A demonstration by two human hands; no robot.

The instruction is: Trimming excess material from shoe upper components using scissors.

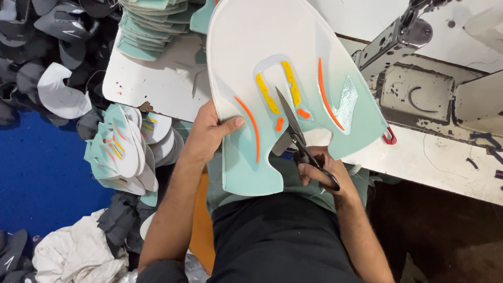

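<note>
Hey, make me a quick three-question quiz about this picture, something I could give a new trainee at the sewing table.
1. True or false: the left hand grips the white and mint shoe upper by its edge.
2. What does the right hand hold? A) a brush B) black scissors C) a hammer
3. Fill in: the scissor blades point up into the upper's ____ cut-out, between the yellow strips.

Key
1. True.
2. B.
3. Middle; the tip lies over the tongue-shaped opening. Finished-looking uppers sit in a pile to the left, and the sewing machine stands to the right.
</note>
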